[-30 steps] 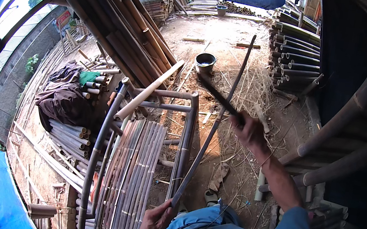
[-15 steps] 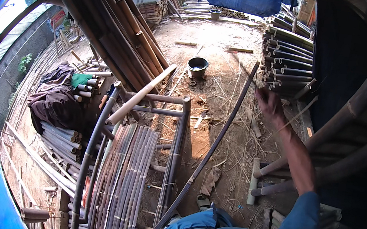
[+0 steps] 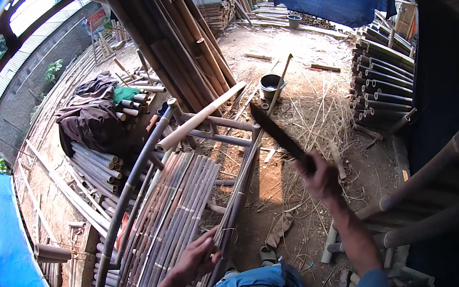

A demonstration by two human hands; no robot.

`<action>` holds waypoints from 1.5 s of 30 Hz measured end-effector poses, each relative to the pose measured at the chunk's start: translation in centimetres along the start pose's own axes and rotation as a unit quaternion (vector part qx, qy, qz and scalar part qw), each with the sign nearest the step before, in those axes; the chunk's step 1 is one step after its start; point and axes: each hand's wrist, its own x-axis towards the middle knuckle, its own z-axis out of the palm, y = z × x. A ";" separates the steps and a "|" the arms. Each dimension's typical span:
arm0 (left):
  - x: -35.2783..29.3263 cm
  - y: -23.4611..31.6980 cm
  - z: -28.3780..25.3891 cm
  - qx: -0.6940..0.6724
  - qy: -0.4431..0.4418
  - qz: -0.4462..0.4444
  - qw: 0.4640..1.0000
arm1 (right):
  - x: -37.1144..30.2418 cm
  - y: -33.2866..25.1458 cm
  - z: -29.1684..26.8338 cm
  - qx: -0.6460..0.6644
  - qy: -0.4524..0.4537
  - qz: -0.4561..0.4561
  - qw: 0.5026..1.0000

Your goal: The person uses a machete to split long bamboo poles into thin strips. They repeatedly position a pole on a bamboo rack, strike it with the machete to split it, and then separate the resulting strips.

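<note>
My right hand [image 3: 321, 179] is closed round the handle of a machete [image 3: 278, 131]. Its dark blade points up and to the left, over the ground beyond my lap. Lower down, my left hand [image 3: 197, 257] has its fingers curled round a long, thin bamboo strip [image 3: 233, 198]. The strip runs away from me along the right side of a bamboo frame [image 3: 170, 113], and its far end rises past a dark bucket [image 3: 272, 85]. To the left of this hand lies a slatted bamboo panel [image 3: 169, 217], inside the frame.
A thick bamboo pole [image 3: 204, 117] rests slantwise on the frame. Tall dark poles [image 3: 168, 35] lean at the back left. Cut bamboo is stacked at the right [image 3: 387, 83]. Dark cloth [image 3: 92, 118] covers poles at the left. Shavings [image 3: 322, 107] litter the ground.
My left hand has come up into view with the strip, now lying further left along the frame. The right hand has moved down and left, and the machete now shows plainly.
</note>
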 end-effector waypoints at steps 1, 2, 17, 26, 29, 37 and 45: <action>2.0 1.5 0.8 -0.053 -0.057 -0.009 0.997 | -1.8 -2.1 2.1 0.034 -0.015 -0.047 0.998; 3.5 3.0 2.0 -0.068 -0.091 -0.003 0.994 | -3.6 -4.1 3.3 0.022 -0.026 -0.079 0.996; 1.3 1.1 2.6 -0.162 -0.127 -0.015 0.978 | -1.4 -3.6 4.2 0.029 -0.057 -0.001 0.998; 0.5 -0.2 3.1 -0.027 -0.038 -0.004 0.999 | 1.6 0.9 3.7 0.097 -0.100 0.030 0.990; 1.2 -0.9 1.4 -0.132 -0.096 -0.031 0.986 | -1.0 -2.2 4.0 0.413 -0.282 0.251 0.829; 4.6 -1.8 1.8 0.175 0.046 0.117 0.977 | -10.2 -7.2 7.6 -0.009 -0.062 -0.182 0.981; 2.7 -3.5 1.8 0.263 0.119 0.116 0.950 | -5.5 -2.3 7.0 0.007 -0.083 0.030 0.996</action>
